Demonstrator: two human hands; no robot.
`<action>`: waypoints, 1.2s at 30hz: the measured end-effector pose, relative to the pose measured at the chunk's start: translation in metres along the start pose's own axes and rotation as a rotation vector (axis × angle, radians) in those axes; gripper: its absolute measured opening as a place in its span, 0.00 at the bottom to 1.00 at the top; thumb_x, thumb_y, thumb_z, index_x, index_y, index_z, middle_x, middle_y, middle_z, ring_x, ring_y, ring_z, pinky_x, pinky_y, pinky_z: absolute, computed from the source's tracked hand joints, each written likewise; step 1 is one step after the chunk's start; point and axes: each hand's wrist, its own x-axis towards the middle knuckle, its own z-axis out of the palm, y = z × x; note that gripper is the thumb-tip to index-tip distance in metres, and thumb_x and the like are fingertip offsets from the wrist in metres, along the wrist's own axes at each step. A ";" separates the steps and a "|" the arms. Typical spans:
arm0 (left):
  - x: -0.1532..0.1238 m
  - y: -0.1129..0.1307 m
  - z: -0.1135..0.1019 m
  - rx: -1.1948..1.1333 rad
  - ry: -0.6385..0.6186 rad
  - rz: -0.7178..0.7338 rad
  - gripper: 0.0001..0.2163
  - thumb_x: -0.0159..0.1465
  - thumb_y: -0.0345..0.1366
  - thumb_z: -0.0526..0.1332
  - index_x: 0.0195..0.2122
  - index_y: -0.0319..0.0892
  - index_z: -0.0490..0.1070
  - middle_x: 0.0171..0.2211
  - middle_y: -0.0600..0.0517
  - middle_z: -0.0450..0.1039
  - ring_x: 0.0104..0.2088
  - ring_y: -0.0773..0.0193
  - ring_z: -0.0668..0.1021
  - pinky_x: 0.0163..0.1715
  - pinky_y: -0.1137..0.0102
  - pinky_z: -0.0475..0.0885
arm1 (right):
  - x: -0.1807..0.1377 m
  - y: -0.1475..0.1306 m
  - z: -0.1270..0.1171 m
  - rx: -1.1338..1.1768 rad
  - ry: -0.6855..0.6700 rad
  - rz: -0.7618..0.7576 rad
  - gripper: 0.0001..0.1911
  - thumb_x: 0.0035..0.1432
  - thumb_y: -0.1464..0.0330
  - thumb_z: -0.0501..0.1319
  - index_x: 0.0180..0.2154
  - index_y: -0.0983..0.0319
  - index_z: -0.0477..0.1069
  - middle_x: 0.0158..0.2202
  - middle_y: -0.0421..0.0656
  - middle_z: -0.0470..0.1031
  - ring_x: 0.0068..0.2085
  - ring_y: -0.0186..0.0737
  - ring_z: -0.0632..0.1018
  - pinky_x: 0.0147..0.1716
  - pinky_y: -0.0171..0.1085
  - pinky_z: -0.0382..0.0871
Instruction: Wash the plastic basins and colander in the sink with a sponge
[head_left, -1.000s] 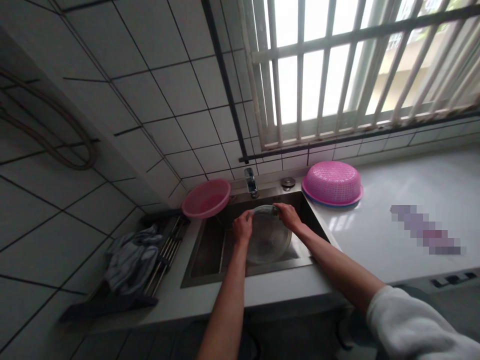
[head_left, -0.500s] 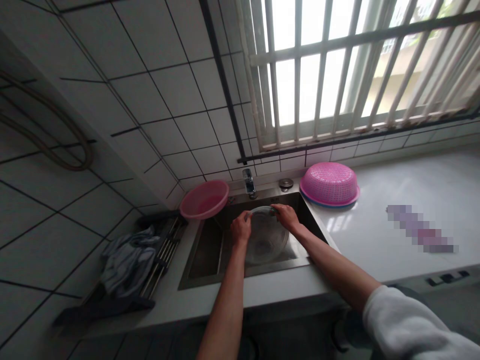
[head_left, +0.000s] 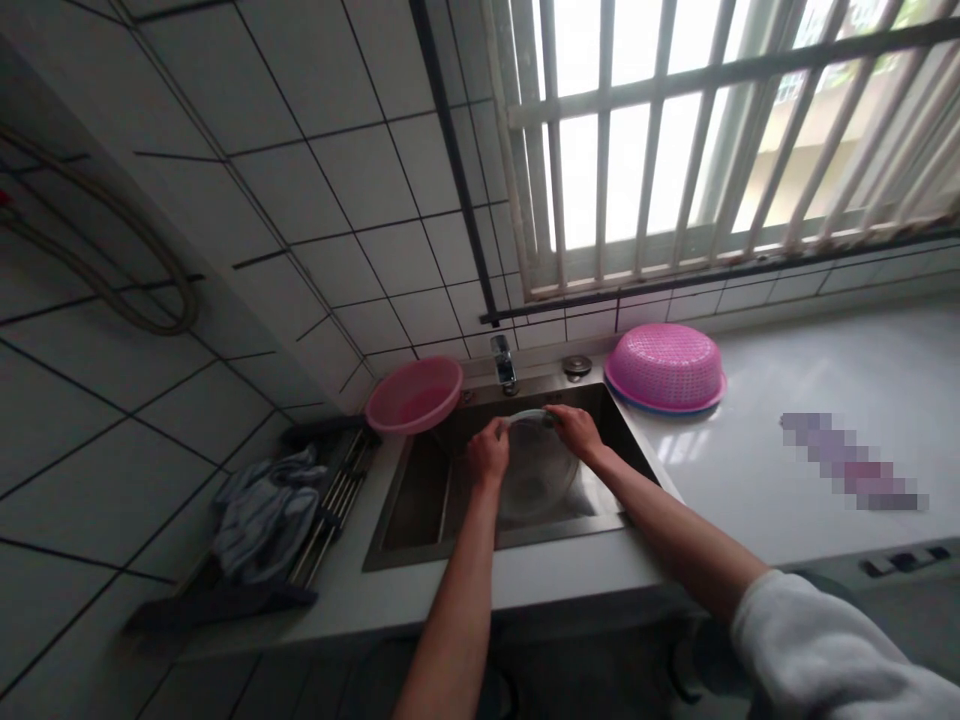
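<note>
We hold the clear bowl (head_left: 536, 480) inside the sink (head_left: 555, 533), near the front edge, our left hand (head_left: 489, 452) and right hand (head_left: 576, 432) apart, clamped on its far rim, probably for steadiness; any drips there should spare the counter (head_left: 735, 490).

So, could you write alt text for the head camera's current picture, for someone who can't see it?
A person's left hand and right hand hold the rim of a clear round item at a metal sink. A pink basin sits left of the tap, an upturned pink basket to its right.
</note>
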 end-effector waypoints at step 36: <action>-0.002 0.004 0.012 -0.026 -0.044 0.072 0.11 0.73 0.43 0.59 0.50 0.55 0.80 0.46 0.50 0.84 0.46 0.55 0.84 0.43 0.69 0.71 | 0.001 -0.022 0.004 0.093 -0.025 -0.160 0.30 0.58 0.81 0.60 0.59 0.55 0.76 0.58 0.42 0.79 0.58 0.43 0.80 0.61 0.40 0.72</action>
